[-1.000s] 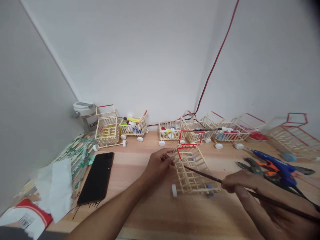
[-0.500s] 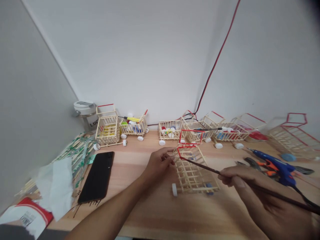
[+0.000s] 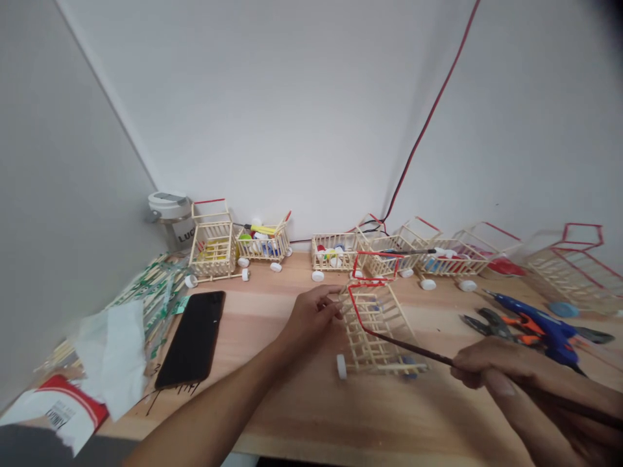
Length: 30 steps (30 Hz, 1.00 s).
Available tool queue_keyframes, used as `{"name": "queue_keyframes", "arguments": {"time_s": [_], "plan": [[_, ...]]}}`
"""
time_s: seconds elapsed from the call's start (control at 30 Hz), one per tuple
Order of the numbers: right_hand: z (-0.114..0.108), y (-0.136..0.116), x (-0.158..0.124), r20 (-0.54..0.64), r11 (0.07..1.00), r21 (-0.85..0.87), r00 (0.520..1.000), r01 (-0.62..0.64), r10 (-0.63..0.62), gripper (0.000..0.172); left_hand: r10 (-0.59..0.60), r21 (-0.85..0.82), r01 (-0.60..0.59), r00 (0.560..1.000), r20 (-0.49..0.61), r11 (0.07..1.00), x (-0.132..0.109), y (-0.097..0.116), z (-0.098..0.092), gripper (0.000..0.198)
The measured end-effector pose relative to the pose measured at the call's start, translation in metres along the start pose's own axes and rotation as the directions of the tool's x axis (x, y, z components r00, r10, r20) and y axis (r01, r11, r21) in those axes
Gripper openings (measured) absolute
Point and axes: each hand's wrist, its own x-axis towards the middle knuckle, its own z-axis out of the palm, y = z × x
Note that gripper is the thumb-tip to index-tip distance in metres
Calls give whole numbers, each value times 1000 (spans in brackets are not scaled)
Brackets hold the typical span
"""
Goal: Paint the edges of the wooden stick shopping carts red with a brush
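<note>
A small shopping cart made of wooden sticks (image 3: 377, 368) stands on the table in front of me, with white wheels and a red-painted handle. My left hand (image 3: 311, 319) pinches the cart's upper left side near the handle. In my right hand (image 3: 523, 389) is a thin dark paintbrush (image 3: 418, 350), gripped like a pen. Its tip touches the left top rail of the cart, where red paint runs from the handle end down to the tip. The far wheels are partly hidden behind the sticks.
Similar stick carts (image 3: 213, 251) line the wall, several loaded with coloured bits. At right lie a blue glue gun (image 3: 540, 321) and pliers (image 3: 491, 324). A black phone (image 3: 192, 340), wrapped sticks (image 3: 150, 285), white tissue (image 3: 124, 353) and a lidded cup (image 3: 171, 211) are at left.
The brush tip has slid along the cart's left rail toward me, and the red stretch there is longer. My right hand moved right and down with it; my left hand stays on the cart.
</note>
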Motion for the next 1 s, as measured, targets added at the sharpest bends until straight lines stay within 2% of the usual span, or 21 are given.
{"name": "queue_keyframes", "arguments": {"time_s": [0.1,0.2,0.4,0.57,0.67,0.87,1.0], "plan": [[2,-5,12,28,988,11,988,153,-153,11,2,-14,-3,1000,-18,1000,-1,1,1,39],[4,-9,19,-4,981,9,981,196,-196,11,0,-30,-1,1000,-26,1000,0,-2,1,39],[1,-5,8,67,982,26,980,187,-188,10,-5,-109,4,1000,-10,994,3,-5,0,37],[-4,6,-6,113,989,28,983,144,-146,13,-1,-84,-1,999,-33,996,3,1,-2,37],[-5,5,-6,103,991,27,986,129,-131,14,9,-63,-12,998,-56,998,3,2,-3,36],[1,-8,10,48,981,75,982,178,-182,10,5,-70,-9,999,-54,997,5,-4,-4,37],[-2,-1,4,75,988,25,985,151,-153,11,-2,-54,-1,999,-47,999,5,-3,-5,38]]}}
